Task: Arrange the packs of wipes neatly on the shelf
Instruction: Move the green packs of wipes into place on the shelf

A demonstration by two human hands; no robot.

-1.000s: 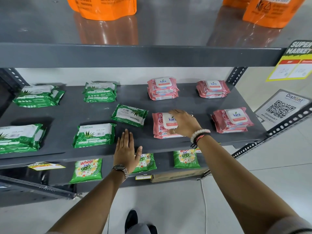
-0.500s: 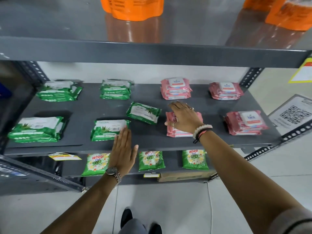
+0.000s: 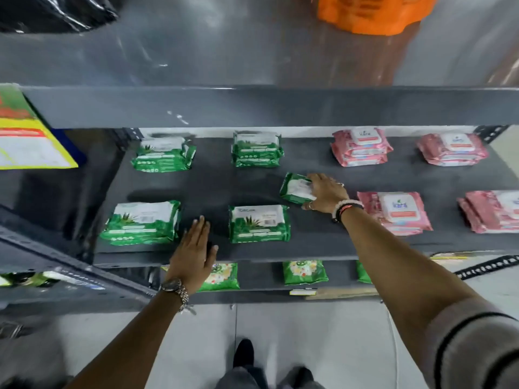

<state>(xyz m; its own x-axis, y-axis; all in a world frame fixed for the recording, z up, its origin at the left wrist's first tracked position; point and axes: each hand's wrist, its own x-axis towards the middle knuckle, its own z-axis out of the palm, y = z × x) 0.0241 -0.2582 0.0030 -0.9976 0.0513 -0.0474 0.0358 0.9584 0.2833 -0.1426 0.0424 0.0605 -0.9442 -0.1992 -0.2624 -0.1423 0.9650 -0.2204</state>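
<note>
On the grey middle shelf (image 3: pixel 323 240) lie green wipe stacks on the left and pink wipe stacks on the right. A crooked single green pack (image 3: pixel 295 188) lies mid-shelf, and my right hand (image 3: pixel 325 193) is closed over its right end. In front of it sits a green stack (image 3: pixel 259 223), with another green stack (image 3: pixel 141 223) further left. My left hand (image 3: pixel 193 252) rests flat with fingers spread on the shelf's front edge between those two stacks. Right of my right wrist is a pink stack (image 3: pixel 398 213).
Back row holds two green stacks (image 3: pixel 164 154) (image 3: pixel 257 149) and two pink stacks (image 3: pixel 361 147) (image 3: pixel 453 149). Another pink stack (image 3: pixel 491 210) is at the right edge. The upper shelf (image 3: pixel 252 106) overhangs closely, with an orange pouch (image 3: pixel 373 12) on it. Green detergent packets (image 3: pixel 304 272) lie on the shelf below.
My right hand left the pink stack and moved left onto the crooked green pack. The view shifted left. My left hand stays flat on the shelf edge.
</note>
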